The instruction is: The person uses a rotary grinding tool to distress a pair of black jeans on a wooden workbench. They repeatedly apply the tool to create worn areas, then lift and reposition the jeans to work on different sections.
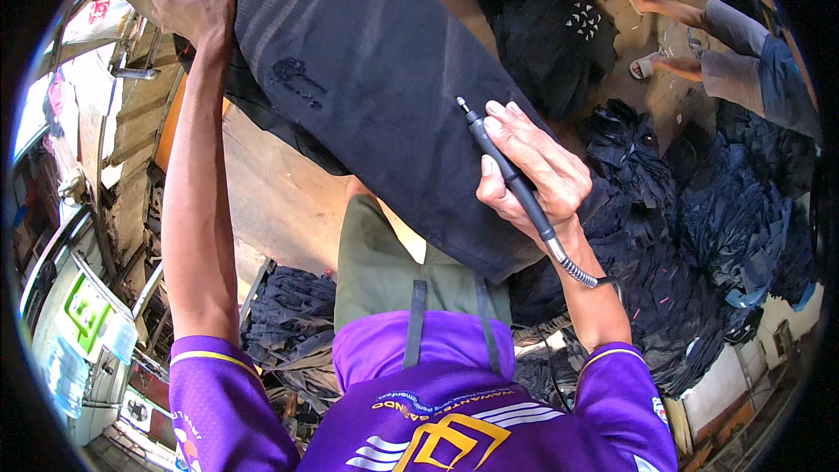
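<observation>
A long black denim piece (376, 79), which looks like a trouser leg, stretches diagonally before me, with a rough, worn patch (297, 83) on its upper left part. At its far left end my left hand (197, 9) is closed on the cloth. A slim black pen-shaped rotary tool (516, 179) with a small metal tip lies in my right hand (546, 170), between thumb and fingers. Its tip points up and left over the denim. From its rear end a spring-sleeved cord (572, 271) runs along my right forearm.
Heaps of dark garments (647, 236) lie at the right, and another dark pile (293, 315) sits at lower left. Black garments with pale marks (559, 26) lie on the floor ahead. Another person's sandalled feet (642, 65) are at upper right. A plastic water container (65, 376) stands far left.
</observation>
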{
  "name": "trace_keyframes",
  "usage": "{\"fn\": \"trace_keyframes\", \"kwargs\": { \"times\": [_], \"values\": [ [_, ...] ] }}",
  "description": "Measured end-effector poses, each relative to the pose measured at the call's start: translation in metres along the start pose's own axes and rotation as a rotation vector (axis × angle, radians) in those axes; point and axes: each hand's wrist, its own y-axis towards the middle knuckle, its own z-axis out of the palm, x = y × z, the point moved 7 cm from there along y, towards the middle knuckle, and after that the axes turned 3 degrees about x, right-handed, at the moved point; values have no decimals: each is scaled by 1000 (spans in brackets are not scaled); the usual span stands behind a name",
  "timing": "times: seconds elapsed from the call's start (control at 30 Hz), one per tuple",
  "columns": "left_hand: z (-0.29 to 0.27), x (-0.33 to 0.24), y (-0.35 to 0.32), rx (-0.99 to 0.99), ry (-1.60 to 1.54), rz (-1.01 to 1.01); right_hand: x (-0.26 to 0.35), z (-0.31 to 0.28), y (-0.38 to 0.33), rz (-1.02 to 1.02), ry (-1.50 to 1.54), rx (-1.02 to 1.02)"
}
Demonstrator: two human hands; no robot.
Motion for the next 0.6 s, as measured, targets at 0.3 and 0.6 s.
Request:
{"fn": "trace_keyframes", "kwargs": {
  "times": [0.3, 0.6],
  "values": [
    [4, 7, 5, 43, 13, 15, 1, -6, -4, -6, 11, -9],
    [8, 16, 9, 46, 66, 14, 1, -11, -15, 11, 1, -3]
  ]
}}
